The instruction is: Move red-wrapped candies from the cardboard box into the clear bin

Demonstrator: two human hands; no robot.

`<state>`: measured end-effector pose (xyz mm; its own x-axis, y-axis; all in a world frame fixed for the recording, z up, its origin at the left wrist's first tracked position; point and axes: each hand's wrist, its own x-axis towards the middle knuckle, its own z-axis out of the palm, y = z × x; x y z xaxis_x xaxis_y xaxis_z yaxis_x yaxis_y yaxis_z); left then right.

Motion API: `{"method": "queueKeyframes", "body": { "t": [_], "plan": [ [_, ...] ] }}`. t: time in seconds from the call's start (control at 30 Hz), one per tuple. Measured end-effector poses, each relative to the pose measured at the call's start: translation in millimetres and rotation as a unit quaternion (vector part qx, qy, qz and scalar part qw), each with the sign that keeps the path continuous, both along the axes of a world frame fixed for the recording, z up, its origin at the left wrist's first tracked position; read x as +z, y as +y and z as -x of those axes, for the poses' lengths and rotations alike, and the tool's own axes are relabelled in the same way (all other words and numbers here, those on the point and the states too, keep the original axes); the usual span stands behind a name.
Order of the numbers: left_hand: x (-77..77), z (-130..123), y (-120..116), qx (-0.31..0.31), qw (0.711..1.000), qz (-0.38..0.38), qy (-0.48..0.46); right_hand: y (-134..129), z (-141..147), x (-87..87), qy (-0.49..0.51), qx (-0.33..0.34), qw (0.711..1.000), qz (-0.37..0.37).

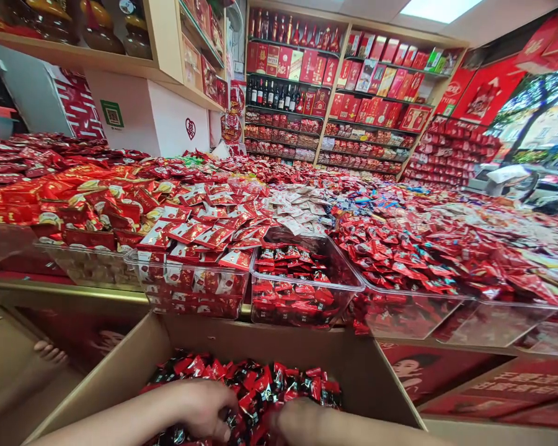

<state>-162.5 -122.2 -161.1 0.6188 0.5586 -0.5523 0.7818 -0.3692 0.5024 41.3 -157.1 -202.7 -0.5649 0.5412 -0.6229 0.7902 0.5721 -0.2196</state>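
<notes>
Both hands are down inside an open cardboard box (302, 347) filled with small red and black wrapped packets (265, 381). My left hand (209, 409) has its fingers curled down among the packets, closed on some of them. My right hand (295, 421) is sunk into the pile to the right of it, blurred, with its fingers hidden by packets. Just beyond the box, a clear plastic bin (309, 284) holds the same kind of red and black packets, lower than in the bins beside it.
Clear bins (190, 272) heaped with packets line the counter (74, 291) beyond the box. Shelves (328, 74) of bottles and red boxes stand behind. At the left, fingers of another person's hand (51, 352) rest near a carton.
</notes>
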Motion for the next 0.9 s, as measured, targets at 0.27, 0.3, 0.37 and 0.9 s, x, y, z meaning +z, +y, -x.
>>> {"method": "queueKeyframes", "body": {
  "t": [0.27, 0.3, 0.37, 0.9],
  "plan": [
    [5.3, -18.5, -4.1, 0.127, 0.901, 0.27, -0.314, 18.7, 6.0, 40.2, 0.417, -0.323, 0.849, 0.03],
    [6.4, -22.8, -7.2, 0.137, 0.882, 0.281, -0.353, 19.7, 8.7, 41.4, 0.452, -0.352, 0.817, 0.069],
    [9.5, -30.9, -12.6, 0.174, 0.868, 0.287, -0.365, 21.4, 12.0, 42.7, 0.494, -0.391, 0.766, 0.128],
    [46.0, -38.0, -13.6, 0.243, 0.846, 0.228, -0.416, 19.1, 2.1, 73.5, 0.59, -0.447, 0.656, 0.146]
  ]
}}
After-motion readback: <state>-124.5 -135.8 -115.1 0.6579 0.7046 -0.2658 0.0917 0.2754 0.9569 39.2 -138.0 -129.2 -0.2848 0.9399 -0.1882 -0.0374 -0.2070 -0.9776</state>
